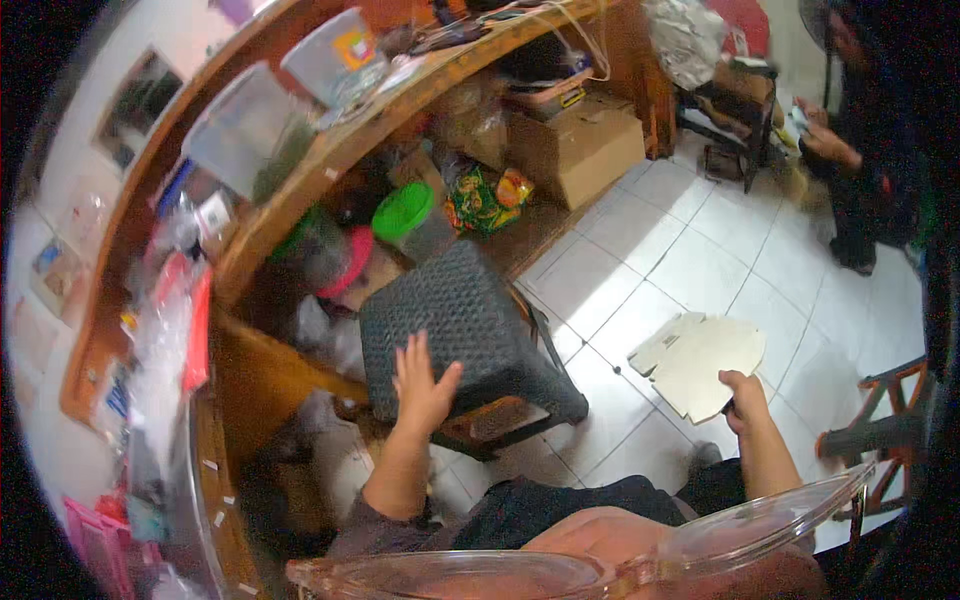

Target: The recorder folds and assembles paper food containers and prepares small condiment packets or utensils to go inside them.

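A dark grey stool with a woven-pattern seat stands tilted in view in front of me. My left hand lies over the near side of its seat with the fingers spread; whether it touches the seat I cannot tell. Off to the right, my right hand grips the near edge of a flat cream cardboard piece. That piece has an uneven, notched outline and is held above the tiled floor, with the thumb on top.
Beyond the stool, a wooden shelf unit holds clear plastic bins, a green-lidded tub and a cardboard box. Another person is at the far right. A dark stool-like frame stands at the near right on white floor tiles.
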Available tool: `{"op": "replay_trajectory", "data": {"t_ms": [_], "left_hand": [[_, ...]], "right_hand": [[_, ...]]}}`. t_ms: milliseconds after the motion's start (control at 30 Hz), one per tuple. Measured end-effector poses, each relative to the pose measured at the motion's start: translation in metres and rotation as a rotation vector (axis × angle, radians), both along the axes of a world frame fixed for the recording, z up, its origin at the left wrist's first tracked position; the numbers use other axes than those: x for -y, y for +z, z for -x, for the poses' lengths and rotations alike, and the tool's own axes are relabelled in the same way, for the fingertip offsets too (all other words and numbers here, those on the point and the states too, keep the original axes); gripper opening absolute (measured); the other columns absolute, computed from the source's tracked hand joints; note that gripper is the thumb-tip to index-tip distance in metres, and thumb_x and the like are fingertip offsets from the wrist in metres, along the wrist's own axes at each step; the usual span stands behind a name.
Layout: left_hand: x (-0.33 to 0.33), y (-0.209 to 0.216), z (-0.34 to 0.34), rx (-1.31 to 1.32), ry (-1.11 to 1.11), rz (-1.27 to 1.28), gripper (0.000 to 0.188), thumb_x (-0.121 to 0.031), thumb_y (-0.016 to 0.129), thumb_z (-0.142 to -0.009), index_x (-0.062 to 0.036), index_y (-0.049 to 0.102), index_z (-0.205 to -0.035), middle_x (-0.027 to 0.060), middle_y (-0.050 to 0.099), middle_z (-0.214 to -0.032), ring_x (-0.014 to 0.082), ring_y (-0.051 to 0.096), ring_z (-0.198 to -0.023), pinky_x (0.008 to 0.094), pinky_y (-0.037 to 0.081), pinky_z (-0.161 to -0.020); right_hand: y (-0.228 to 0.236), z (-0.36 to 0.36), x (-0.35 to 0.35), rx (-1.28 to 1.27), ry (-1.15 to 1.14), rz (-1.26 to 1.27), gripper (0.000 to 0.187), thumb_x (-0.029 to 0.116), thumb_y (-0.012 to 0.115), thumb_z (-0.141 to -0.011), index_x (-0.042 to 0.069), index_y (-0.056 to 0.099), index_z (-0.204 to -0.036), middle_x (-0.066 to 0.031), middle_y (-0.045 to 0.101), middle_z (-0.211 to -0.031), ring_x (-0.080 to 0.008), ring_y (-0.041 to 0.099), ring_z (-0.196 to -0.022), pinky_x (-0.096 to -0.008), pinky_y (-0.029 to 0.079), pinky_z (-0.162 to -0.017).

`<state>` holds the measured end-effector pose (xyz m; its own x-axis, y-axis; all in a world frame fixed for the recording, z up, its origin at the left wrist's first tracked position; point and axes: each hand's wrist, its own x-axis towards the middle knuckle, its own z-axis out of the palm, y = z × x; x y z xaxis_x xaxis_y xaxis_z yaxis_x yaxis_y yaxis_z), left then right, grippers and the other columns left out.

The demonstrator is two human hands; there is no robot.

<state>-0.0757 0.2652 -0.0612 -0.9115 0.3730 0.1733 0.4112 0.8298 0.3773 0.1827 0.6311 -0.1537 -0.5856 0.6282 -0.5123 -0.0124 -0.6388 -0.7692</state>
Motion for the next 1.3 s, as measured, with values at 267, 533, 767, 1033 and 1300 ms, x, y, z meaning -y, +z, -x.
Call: {"op": "replay_trajectory", "data": {"t_ms": [267,533,767,1033,1300], "left_hand": [[-0.032,-0.002,0.000,0.009,0.227,0.302,0.069,-0.044,0.052,-0.078,-0.0139,0.026,-0.135,0.0109,0.024,-0.139,0.0300,0.019,-0.129,0.0537,0.014,-0.100],[-0.033,0.012,0.001,0.078,0.200,0.393,0.072,-0.039,0.053,-0.072,-0.0104,0.029,-0.133,0.0137,0.024,-0.137,0.0366,0.018,-0.126,0.0574,0.012,-0.099],[-0.030,0.034,0.015,0.164,0.197,0.328,0.075,-0.040,0.056,-0.066,-0.0108,0.032,-0.131,0.0138,0.027,-0.136,0.0365,0.019,-0.126,0.0586,0.010,-0.099],[-0.021,0.067,0.027,0.420,0.205,0.265,0.072,-0.051,0.049,-0.076,-0.0135,0.028,-0.134,0.0095,0.020,-0.140,0.0318,0.012,-0.130,0.0564,0.006,-0.101],[0.044,0.230,0.110,1.480,-0.005,-1.347,0.055,-0.040,0.046,-0.086,-0.0028,0.038,-0.126,0.0122,0.044,-0.126,0.0279,0.041,-0.117,0.0422,0.036,-0.095]], "right_hand": [[-0.080,0.024,-0.113,0.078,0.208,-0.013,0.038,0.007,0.054,-0.073,-0.010,0.048,-0.106,-0.0171,0.057,-0.096,-0.0274,0.058,-0.081,-0.0385,0.049,-0.067],[-0.005,0.043,-0.141,0.338,0.149,-0.083,0.039,0.005,0.053,-0.071,-0.006,0.047,-0.108,-0.0155,0.057,-0.092,-0.0261,0.058,-0.079,-0.0362,0.049,-0.067],[0.152,0.022,-0.129,0.605,0.376,-0.284,0.039,0.011,0.058,-0.069,-0.002,0.049,-0.106,-0.0112,0.057,-0.088,-0.0201,0.055,-0.075,-0.0302,0.045,-0.057],[0.322,0.116,-0.021,0.674,0.662,-0.437,0.034,0.012,0.057,-0.071,-0.005,0.051,-0.100,-0.0096,0.058,-0.081,-0.0186,0.056,-0.069,-0.0312,0.045,-0.060],[0.457,0.223,0.060,0.239,1.044,-0.477,0.045,0.008,0.058,-0.068,-0.004,0.048,-0.110,-0.0142,0.057,-0.099,-0.0250,0.057,-0.089,-0.0359,0.046,-0.077]]}}
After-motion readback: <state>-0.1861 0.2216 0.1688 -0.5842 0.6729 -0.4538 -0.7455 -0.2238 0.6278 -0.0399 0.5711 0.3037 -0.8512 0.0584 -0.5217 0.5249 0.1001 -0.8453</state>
